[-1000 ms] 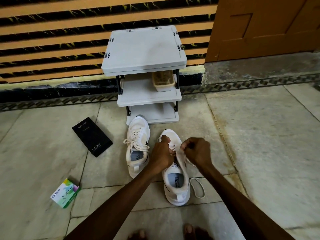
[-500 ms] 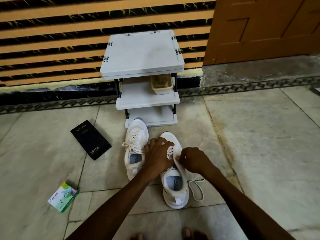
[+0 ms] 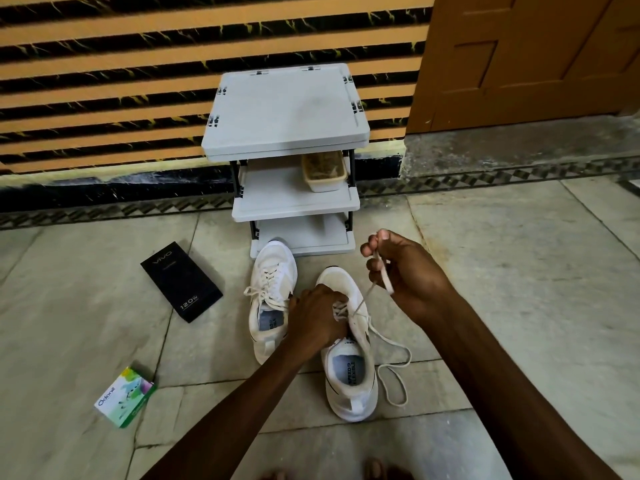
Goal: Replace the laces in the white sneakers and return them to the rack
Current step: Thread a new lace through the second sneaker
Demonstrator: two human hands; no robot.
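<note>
Since half a second earlier, the right hand (image 3: 405,271) has been raised off the shoe, up and toward the right of the frame, and the lace (image 3: 385,277) has been drawn out with it. The lace is pinched between the thumb and curled fingers of that hand, with the knuckles turned toward the upper left. From the pinch it runs taut, down and to the left, to the eyelets of the near sneaker (image 3: 349,393). Its slack remainder is looped on the floor (image 3: 519,306) just right of that shoe.

The near sneaker lies at centre frame, toe toward the rack (image 3: 287,109). It is held by the left hand (image 3: 317,315), whose fingers are curled over the laced part of the upper. What lies under those fingers is hidden. Both forearms are stretched in from the bottom edge.

The second sneaker (image 3: 272,282), fully laced, is set just left of the first, its toe at the rack's lowest shelf. A container (image 3: 323,171) is seen on the middle shelf. A black box (image 3: 181,282) and a green box (image 3: 124,398) lie on the floor at left.
</note>
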